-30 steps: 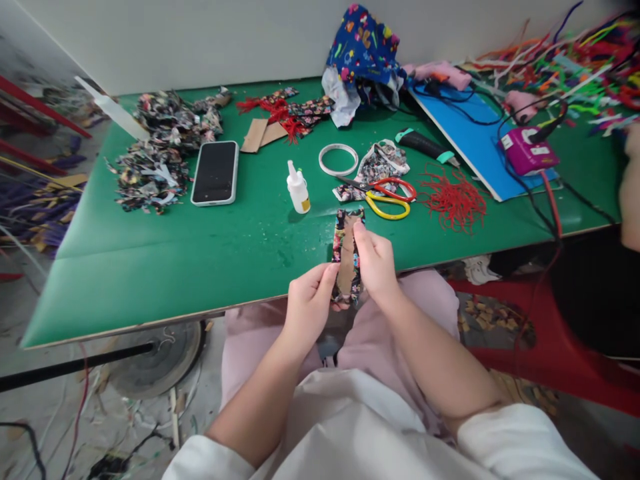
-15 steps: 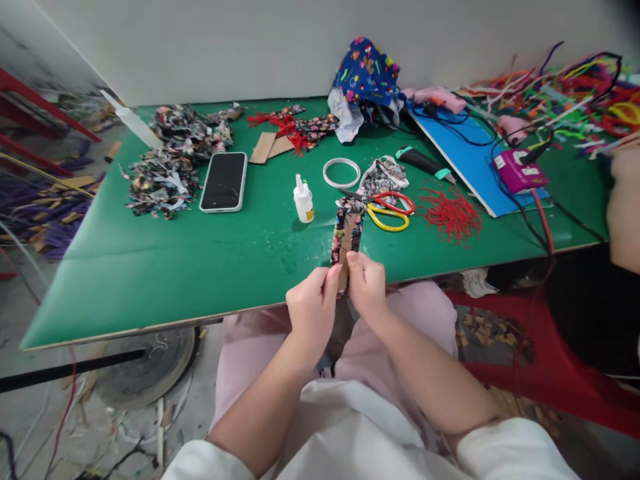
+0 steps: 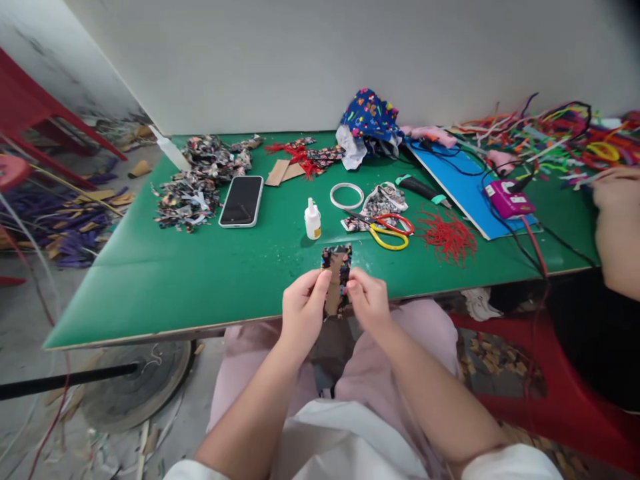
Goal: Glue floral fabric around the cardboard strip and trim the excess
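Note:
Between my hands, near the table's front edge, is a cardboard strip [image 3: 334, 293] with dark floral fabric folded over its edges. My left hand [image 3: 304, 307] grips its left side, thumb on the bare cardboard. On the right side, my right hand [image 3: 369, 297] pinches the fabric edge with thumb and fingers. Just beyond stands a small white glue bottle [image 3: 313, 220] with a narrow tip. To its right lie scissors [image 3: 389, 235] with one red and one yellow handle, touching a floral fabric scrap [image 3: 384, 199]. A white ring [image 3: 347, 187] lies behind them.
A phone [image 3: 241, 201] and a heap of fabric scraps [image 3: 190, 193] lie left on the green table [image 3: 165, 287]. Rightward are red threads [image 3: 447, 235], a utility knife [image 3: 423, 190], a blue board [image 3: 460, 173] and a purple power adapter [image 3: 510, 199]. Another person's arm [image 3: 620, 227] shows at far right.
The fabric-covered cardboard strip has come nearer to me, away from the scissors, and both hands still hold it. My right hand's grip now sits at its right edge. The camera view has shifted.

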`<state>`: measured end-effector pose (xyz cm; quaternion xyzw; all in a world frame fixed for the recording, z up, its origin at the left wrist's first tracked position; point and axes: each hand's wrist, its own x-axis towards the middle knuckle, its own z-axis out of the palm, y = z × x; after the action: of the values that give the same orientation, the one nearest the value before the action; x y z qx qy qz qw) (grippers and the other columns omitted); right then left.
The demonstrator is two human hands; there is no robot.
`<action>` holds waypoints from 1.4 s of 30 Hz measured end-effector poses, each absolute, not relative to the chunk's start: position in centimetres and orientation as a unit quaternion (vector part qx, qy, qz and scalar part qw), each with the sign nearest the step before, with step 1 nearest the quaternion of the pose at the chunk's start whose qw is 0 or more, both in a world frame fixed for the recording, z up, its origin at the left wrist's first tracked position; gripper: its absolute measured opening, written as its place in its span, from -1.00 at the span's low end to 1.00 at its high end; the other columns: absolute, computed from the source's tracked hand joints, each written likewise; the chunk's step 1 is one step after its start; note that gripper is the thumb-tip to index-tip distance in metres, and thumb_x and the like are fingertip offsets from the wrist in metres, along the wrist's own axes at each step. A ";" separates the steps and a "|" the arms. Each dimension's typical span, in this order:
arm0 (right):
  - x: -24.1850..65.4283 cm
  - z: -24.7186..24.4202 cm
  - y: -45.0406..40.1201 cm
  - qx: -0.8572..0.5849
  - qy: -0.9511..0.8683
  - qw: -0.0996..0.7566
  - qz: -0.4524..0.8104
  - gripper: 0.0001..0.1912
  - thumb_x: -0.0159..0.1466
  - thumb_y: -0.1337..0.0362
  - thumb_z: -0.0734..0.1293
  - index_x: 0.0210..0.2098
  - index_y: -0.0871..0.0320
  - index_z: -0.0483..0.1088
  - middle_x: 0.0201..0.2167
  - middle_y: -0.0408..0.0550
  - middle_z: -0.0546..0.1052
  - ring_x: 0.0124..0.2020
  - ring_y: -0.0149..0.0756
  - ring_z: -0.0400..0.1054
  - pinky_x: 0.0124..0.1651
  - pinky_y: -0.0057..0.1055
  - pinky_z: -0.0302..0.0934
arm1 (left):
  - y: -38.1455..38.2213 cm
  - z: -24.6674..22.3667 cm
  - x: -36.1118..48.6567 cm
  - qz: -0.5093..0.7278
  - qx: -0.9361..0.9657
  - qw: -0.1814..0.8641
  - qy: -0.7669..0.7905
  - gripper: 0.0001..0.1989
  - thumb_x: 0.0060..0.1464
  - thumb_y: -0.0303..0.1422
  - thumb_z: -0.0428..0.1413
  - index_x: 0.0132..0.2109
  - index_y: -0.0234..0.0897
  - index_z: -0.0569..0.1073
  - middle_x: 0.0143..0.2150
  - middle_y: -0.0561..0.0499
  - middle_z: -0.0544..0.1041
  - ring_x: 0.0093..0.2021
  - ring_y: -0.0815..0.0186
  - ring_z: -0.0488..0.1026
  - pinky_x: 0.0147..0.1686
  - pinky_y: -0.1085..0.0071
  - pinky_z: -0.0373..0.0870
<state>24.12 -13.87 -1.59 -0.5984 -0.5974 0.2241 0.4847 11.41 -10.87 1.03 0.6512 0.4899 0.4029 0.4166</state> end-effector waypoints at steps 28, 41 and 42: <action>25.0 -0.7 -12.9 -0.503 -0.154 0.716 0.459 -0.66 0.03 0.04 0.35 -0.61 0.16 0.23 -0.78 -0.33 0.26 -0.80 -0.58 0.07 -0.70 -0.57 0.10 | -13.1 -0.6 11.6 0.373 0.543 0.692 0.294 -0.46 -0.24 -0.32 0.30 -0.04 -0.23 0.39 -0.08 -0.11 0.49 -0.09 0.18 0.43 -0.09 0.27 0.37; 35.1 1.3 -8.8 -0.715 -0.666 0.208 0.037 -0.67 0.20 0.21 0.22 -0.11 0.24 0.40 -0.10 0.15 0.44 -0.05 -0.09 0.29 0.03 -0.15 0.14 | -9.6 2.1 9.2 0.566 0.291 0.701 0.322 -0.71 -0.02 -0.20 0.14 -0.21 -0.33 0.45 -0.27 -0.07 0.56 -0.25 0.17 0.52 -0.24 0.29 0.43; 35.9 1.3 -8.1 -0.713 -0.686 0.142 0.015 -0.64 0.20 0.23 0.22 -0.06 0.26 0.38 -0.10 0.17 0.44 -0.06 -0.08 0.29 0.01 -0.17 0.14 | -9.6 2.2 8.9 0.564 0.278 0.711 0.314 -0.72 -0.02 -0.21 0.14 -0.22 -0.33 0.46 -0.27 -0.07 0.57 -0.25 0.17 0.52 -0.24 0.29 0.43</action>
<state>35.92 -8.15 1.32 -0.7131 -0.6863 0.0153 0.1422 8.87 -9.62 2.20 0.2776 0.3136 0.5645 0.7113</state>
